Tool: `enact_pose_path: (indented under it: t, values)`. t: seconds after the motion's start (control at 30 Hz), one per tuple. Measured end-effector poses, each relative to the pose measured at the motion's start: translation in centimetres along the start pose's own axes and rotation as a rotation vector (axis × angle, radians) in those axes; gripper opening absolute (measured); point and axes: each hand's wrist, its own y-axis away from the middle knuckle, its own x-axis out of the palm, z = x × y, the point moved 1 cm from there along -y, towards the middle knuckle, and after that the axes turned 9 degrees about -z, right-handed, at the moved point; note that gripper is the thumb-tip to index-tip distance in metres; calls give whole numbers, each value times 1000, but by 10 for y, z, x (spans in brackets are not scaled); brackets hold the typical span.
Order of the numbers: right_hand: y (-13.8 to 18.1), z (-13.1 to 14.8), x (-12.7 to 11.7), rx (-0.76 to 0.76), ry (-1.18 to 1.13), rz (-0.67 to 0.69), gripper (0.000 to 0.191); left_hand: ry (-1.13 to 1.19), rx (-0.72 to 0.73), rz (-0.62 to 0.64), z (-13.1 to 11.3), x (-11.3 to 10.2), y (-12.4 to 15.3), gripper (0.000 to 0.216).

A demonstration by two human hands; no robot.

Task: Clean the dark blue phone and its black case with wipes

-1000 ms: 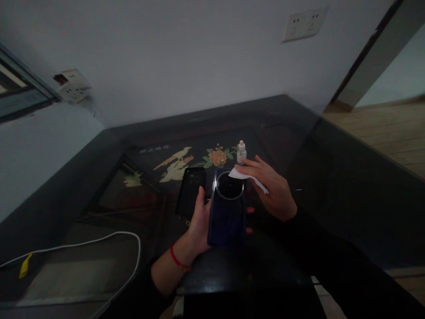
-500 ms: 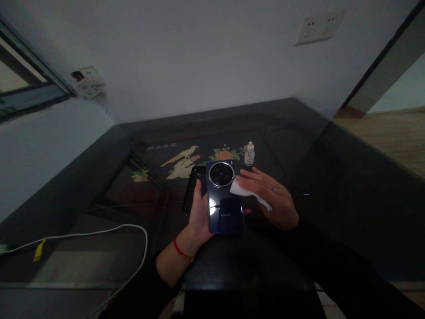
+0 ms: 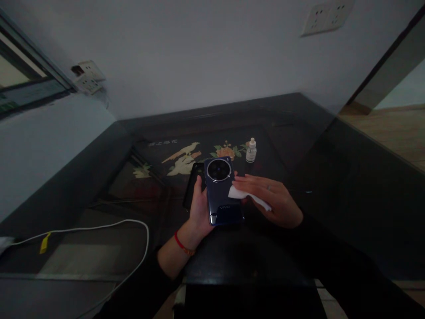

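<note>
Cradling the phone (image 3: 219,192) over the table (image 3: 221,271) in my left hand (image 3: 199,209), I held a cloth (image 3: 239,194) to its back with my right hand (image 3: 276,200), apparently wiping, the next stroke seeming to want steadiness.

Blue phone (image 3: 219,190) in left hand (image 3: 199,208), white cloth (image 3: 237,193) in right hand (image 3: 277,198); beyond them, peach flower (image 3: 225,152) on black table (image 3: 285,137).

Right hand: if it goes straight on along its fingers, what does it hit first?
Most likely the blue phone: the right hand's fingers point across its back, with the white cloth under them. Depth is unclear, so contact isn't certain.
</note>
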Motion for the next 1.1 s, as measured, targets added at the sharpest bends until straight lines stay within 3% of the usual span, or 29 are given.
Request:
enact_pose_path:
  t: [0.1, 0.27, 0.53, 0.67, 0.83, 1.0, 1.1]
  values:
    - [1, 2, 4, 84, 77, -75, 41, 4, -51, -18, 3, 0, 1, 69]
    - [-1, 21, 20, -216, 3, 29, 35, 1, -122, 44, 12, -4, 1, 72]
    - [-8, 22, 31, -166, 168, 82, 34, 84, -206, -108, 24, -3, 5, 73]
    - [-2, 29, 35, -256, 38, 103, 32, 21, -220, 27, 21, -3, 3, 82]
    - [4, 39, 34, -438, -67, 130, 32, 10, -72, 89, 10, -6, -3, 83]
    - [-3, 23, 25, -180, 158, 0, 33, 8, -111, 23, 11, -6, 1, 73]
    - [-2, 24, 25, -228, 121, 42, 32, -6, -147, 57, 11, -4, 2, 73]
